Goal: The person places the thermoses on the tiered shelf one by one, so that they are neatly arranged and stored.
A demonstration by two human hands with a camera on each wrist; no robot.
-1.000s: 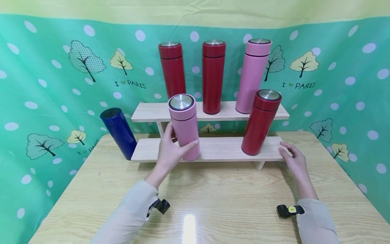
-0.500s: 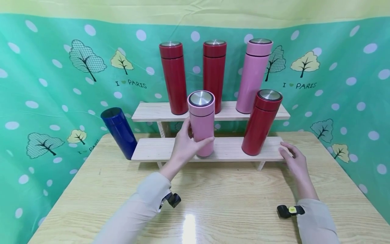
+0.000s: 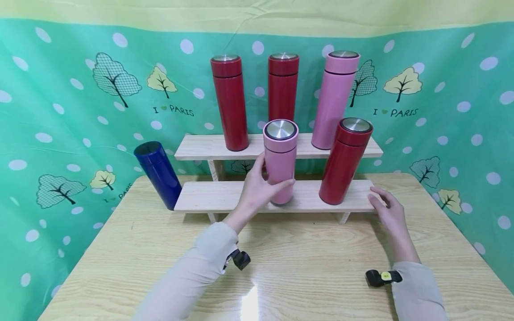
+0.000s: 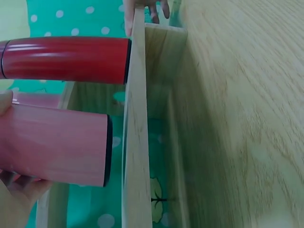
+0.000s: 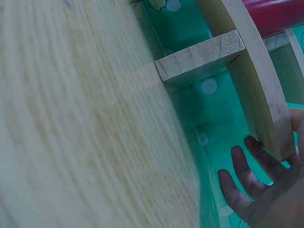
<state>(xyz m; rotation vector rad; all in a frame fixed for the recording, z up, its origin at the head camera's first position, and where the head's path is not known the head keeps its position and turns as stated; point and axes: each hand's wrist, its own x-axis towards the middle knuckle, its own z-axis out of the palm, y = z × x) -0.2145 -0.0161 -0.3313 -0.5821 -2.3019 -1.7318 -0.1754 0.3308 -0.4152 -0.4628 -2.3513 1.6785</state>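
My left hand (image 3: 259, 189) grips a pink thermos bottle (image 3: 280, 165), upright over the middle of the lower wooden shelf (image 3: 217, 196). In the left wrist view a narrow gap shows between the base of the pink bottle (image 4: 61, 142) and the board's edge (image 4: 135, 142). My right hand (image 3: 387, 209) holds the right end of that shelf; in the right wrist view the board's end lies between the digits of the hand (image 5: 266, 190), with several fingers spread below it. A red thermos bottle (image 3: 345, 162) stands on the shelf's right part.
Behind, the upper shelf (image 3: 196, 147) carries a left red bottle (image 3: 230, 107), a middle red bottle (image 3: 283, 96) and another pink bottle (image 3: 335, 102). A dark blue bottle (image 3: 158, 176) stands beside the shelf's left end. A patterned green cloth (image 3: 60, 142) hangs around the table (image 3: 305, 267).
My left hand has carried the pink bottle rightward, from the left-middle of the lower shelf to its centre, now in front of the middle red bottle. The right hand has stayed in place.
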